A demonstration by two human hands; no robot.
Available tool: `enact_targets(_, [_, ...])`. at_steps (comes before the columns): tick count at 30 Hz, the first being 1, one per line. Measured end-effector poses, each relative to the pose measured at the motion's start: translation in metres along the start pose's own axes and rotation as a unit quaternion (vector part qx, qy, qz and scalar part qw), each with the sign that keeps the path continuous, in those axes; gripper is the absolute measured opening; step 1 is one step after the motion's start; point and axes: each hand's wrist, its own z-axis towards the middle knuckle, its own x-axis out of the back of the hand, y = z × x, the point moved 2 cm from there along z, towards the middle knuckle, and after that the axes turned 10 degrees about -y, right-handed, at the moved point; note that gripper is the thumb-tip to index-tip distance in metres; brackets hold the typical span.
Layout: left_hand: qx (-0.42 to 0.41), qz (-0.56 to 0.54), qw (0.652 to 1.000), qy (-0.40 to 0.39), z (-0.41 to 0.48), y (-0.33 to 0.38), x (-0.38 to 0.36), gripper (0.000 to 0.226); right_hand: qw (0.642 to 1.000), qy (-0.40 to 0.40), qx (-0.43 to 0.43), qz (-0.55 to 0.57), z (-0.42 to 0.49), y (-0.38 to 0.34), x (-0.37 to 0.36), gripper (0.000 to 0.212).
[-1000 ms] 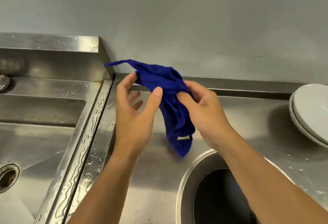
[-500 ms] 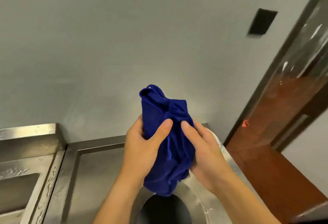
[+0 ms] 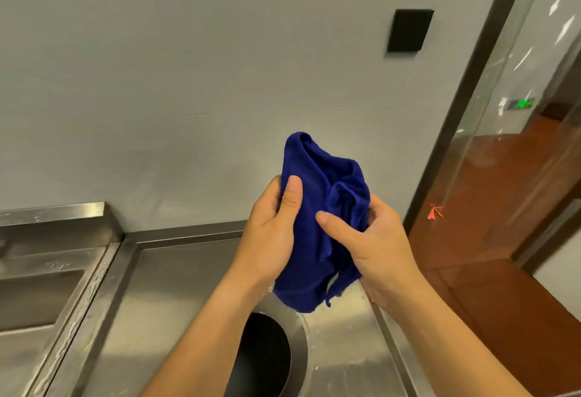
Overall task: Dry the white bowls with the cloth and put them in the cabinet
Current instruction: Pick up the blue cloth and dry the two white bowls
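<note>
Two large surfaces behind everything: pale grey wall (image 3: 157,82) across the far side, steel table (image 3: 176,302) along the near side, wet in streaks. Sunk into the table at left, a rectangular sink basin (image 3: 34,296); nearer and toward centre, a round dark opening (image 3: 261,359) with a steel rim. On the right, a glass door (image 3: 515,151) in a metal frame, with reddish-brown floor (image 3: 503,286) beyond and below. High on the wall, a small black panel (image 3: 409,30).

Held up over the table's right end, above the round opening and clear of the steel: blue cloth (image 3: 317,233), bunched into a loose roll. Long axis nearly upright, leaning a little left at the top; folded upper end pointing up toward the wall, ragged lower end hanging down toward the opening.

Left hand (image 3: 270,233) wrapped around the cloth's left side, thumb pressed flat on its front, other fingers hidden behind. Right hand (image 3: 374,239) closed on the right side, thumb pushed across the front folds, fingers curled in behind. Both forearms bare, rising from the near edge.

No white bowls or cabinet in view.
</note>
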Motion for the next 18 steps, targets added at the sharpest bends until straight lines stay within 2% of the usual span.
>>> enact_targets(6, [-0.003,0.039,0.999,0.004,0.009,-0.02,-0.025,0.039,0.999,0.018,-0.006,-0.027,-0.005,0.007,0.052,0.025])
enact_targets(9, [0.014,0.059,0.998,0.037,0.021,-0.049,-0.015,0.019,0.997,0.063,-0.003,-0.048,-0.002,0.027,0.07,0.026])
enact_targets(14, [0.071,0.062,0.99,0.109,0.05,-0.122,0.008,0.019,0.99,0.118,-0.029,-0.073,0.006,0.084,0.094,0.039])
enact_targets(18, [0.125,0.088,0.978,0.14,0.07,-0.194,0.014,0.016,0.982,0.134,-0.077,-0.107,0.014,0.141,0.11,0.035])
